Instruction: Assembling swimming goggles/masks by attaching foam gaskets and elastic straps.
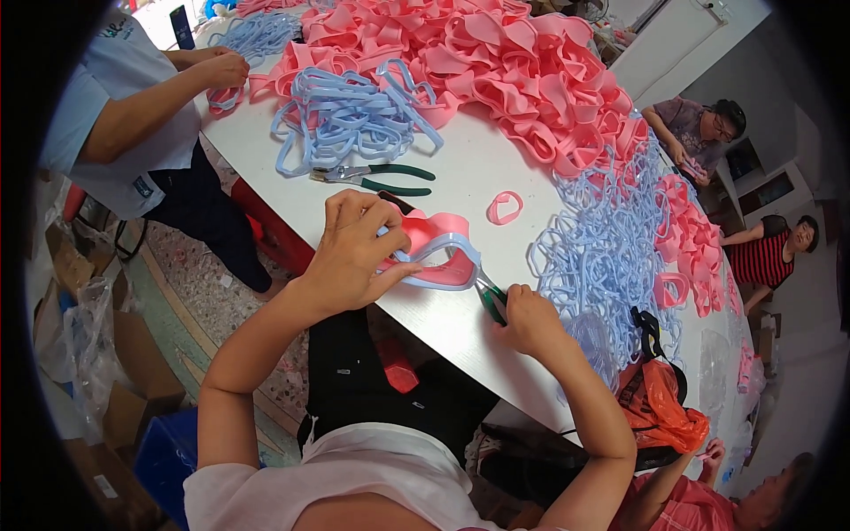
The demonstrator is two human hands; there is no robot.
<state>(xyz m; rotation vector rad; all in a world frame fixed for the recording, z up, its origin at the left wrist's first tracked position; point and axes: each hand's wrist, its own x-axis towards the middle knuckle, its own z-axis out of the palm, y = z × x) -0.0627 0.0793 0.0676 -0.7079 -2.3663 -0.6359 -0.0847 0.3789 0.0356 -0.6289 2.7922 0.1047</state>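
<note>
My left hand (354, 252) is closed on a pink goggle skirt with a light blue rim (453, 281), held up over the table's near edge. In my right hand (529, 320) are green-handled pliers (492, 303), gripped by the handles. Their metal jaws meet the right end of the blue rim; whether they bite on it I cannot tell. Beyond my hands lies a second pair of green-handled pliers (376, 175). A small pink ring (504, 208) rests on the white table (478, 146) to the right of it.
A large heap of pink soft pieces (496, 62) covers the far side. Light blue rims lie in a pile (354, 111) and a wide heap (602, 239). An orange bag (664, 407) sits at the right edge. Co-workers stand or sit around the table, one close at left (133, 124).
</note>
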